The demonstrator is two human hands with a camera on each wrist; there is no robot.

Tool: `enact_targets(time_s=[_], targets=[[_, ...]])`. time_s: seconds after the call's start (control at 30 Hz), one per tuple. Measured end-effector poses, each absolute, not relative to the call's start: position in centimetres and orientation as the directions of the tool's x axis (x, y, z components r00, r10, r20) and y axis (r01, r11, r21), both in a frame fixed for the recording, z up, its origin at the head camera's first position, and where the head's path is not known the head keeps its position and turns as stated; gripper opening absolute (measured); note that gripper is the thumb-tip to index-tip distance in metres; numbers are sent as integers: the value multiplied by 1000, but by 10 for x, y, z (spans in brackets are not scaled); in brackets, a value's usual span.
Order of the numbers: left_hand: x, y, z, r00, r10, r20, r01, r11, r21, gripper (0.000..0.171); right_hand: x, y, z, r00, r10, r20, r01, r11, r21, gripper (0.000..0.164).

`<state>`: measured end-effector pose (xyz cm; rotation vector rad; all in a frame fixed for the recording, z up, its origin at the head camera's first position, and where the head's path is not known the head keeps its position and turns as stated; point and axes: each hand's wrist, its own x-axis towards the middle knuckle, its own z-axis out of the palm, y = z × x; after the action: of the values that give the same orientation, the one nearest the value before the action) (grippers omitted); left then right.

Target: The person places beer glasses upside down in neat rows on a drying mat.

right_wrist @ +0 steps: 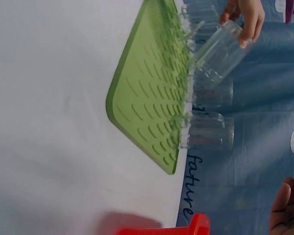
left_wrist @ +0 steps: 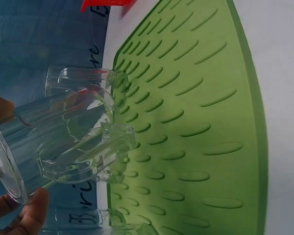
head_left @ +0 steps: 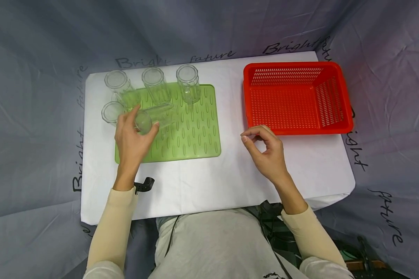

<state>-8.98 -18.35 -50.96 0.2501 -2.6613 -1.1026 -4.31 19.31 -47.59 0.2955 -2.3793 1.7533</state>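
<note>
My left hand (head_left: 130, 135) grips a clear glass mug (left_wrist: 63, 142) near its base, thumb on one side and fingers on the other. The mug is tilted, with its mouth pointing right over the green ribbed mat (head_left: 192, 135); its handle shows in the left wrist view. Several other glass mugs stand upside down along the far and left part of the mat, among them one at the back left (head_left: 116, 81), one in the middle (head_left: 157, 87) and one farther right (head_left: 188, 83). My right hand (head_left: 267, 153) hovers over the white table, loosely curled and holding nothing.
A red plastic basket (head_left: 298, 131) with slotted walls sits at the back right of the white-covered table (head_left: 195, 186), just beyond the right hand. Grey curtains (head_left: 31, 135) with handwriting hang around the table.
</note>
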Motion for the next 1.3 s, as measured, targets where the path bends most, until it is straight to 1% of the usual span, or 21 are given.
enact_targets(time_s=[0.17, 0.57, 0.8, 1.1, 1.3], targets=[[-103, -180, -505, -965, -211, 155, -62, 760, 647, 77, -42, 196, -476, -967, -52, 250, -254, 282, -925, 8], [-126, -172, -505, -980, -186, 66, -123, 836, 535, 76, -40, 202, -479, -969, -53, 242, -247, 290, -925, 7], [-132, -169, -507, -984, -174, 40, -134, 867, 480, 80, -40, 204, -481, -969, -60, 239, -246, 294, -924, 7], [-141, -165, -501, -990, -135, 37, -109, 909, 402, 82, -39, 207, -482, -972, -54, 229, -234, 296, -926, 6], [-145, -161, -499, -990, -141, -2, -133, 930, 342, 89, -38, 208, -482, -973, -55, 226, -232, 292, -928, 6]])
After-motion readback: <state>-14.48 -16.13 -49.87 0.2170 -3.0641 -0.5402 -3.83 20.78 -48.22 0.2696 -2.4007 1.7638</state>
